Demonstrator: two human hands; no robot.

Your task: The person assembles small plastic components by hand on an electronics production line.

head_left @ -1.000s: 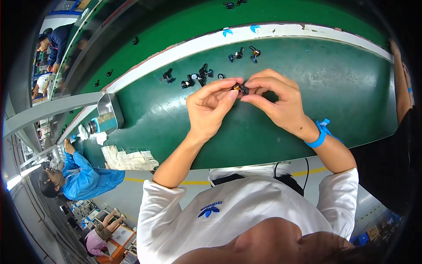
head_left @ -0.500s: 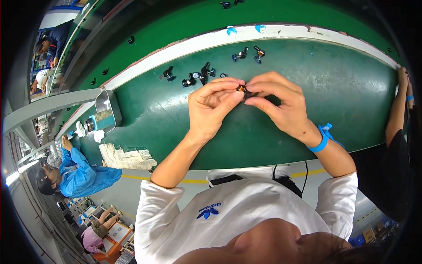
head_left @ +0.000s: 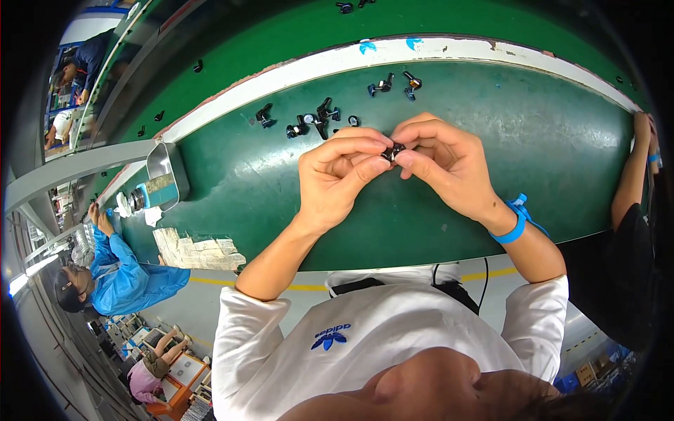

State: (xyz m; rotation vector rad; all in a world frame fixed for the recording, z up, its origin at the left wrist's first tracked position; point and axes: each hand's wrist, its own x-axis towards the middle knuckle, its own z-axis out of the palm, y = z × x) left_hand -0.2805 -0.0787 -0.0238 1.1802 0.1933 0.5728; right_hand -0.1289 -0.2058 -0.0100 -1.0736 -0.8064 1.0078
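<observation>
Above the green worktable, a small, dark, glossy earbud is pinched between the fingertips of both hands. My left hand grips it from the left with thumb and index finger. From the right, my right hand closes thumb and fingers on it; a blue wrist strap circles that wrist. The fingers cover much of the piece. Beyond my hands lies a cluster of black stemmed earbuds, with another earbud to its left. Two more groups rest farther back, including an earbud with an orange-brown part.
A white ledge divides the table from a green conveyor belt bearing scattered earbuds. At left are a metal tray, a blue-labelled bottle and worn paper-like tape. Co-workers sit left and right.
The held earbud has turned, showing less orange and more black. My right thumb has moved in over it. Earbuds on the belt have shifted left; the view has shifted slightly.
</observation>
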